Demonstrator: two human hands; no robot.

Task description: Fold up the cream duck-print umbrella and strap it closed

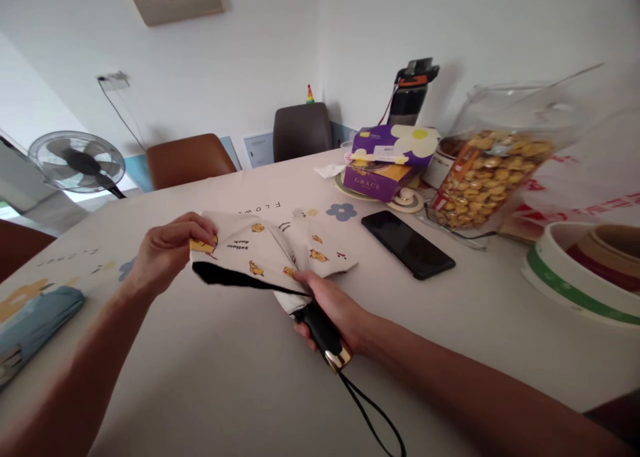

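Observation:
A folding umbrella [265,240] with cream cloth, yellow duck prints and a black underside is held above the table. Its black handle has a gold end and a black wrist strap [373,410] hanging down to the lower right. My right hand [335,310] is wrapped round the handle's top, with the thumb against the cloth. At the left, my left hand [173,250] pinches the edge of one cloth panel and holds it stretched outward. The canopy is collapsed, its folds loose.
On the white table [210,377] lie a black phone [407,243] and a folded blue umbrella [37,330]. To the right stand purple boxes [373,180], a snack jar [493,177], a black bottle [410,97] and a white-green round container [565,283]. Chairs and a fan [80,163] are beyond.

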